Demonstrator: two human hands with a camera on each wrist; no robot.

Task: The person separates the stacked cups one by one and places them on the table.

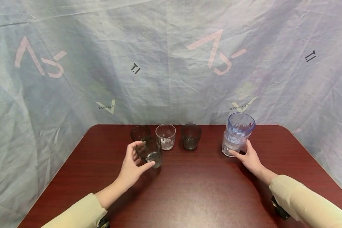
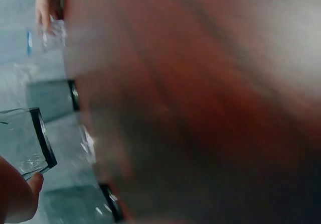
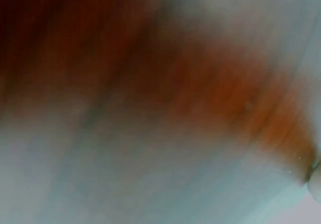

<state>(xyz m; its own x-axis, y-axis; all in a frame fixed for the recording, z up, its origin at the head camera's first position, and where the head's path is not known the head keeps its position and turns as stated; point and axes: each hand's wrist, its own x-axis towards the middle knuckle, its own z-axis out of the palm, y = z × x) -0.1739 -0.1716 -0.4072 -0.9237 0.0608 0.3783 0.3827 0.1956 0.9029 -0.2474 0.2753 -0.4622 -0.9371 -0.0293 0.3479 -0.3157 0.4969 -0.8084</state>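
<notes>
My left hand (image 1: 133,163) grips a smoky grey glass (image 1: 149,153) between thumb and fingers. In the left wrist view that grey glass (image 2: 20,141) is held up off the table. Over at the right, my right hand (image 1: 250,158) holds a clear glass (image 1: 227,146) by its lower part. A blue-tinted glass (image 1: 239,126) is nested in the top of this clear one. The right wrist view is badly blurred, with only a pale bit of hand at its lower right edge.
Along the back of the reddish-brown table (image 1: 193,190) stand a dark glass (image 1: 140,131), partly hidden behind the held one, a clear glass (image 1: 166,136) and another dark glass (image 1: 191,137). A grey printed cloth (image 1: 165,88) hangs behind and around the table.
</notes>
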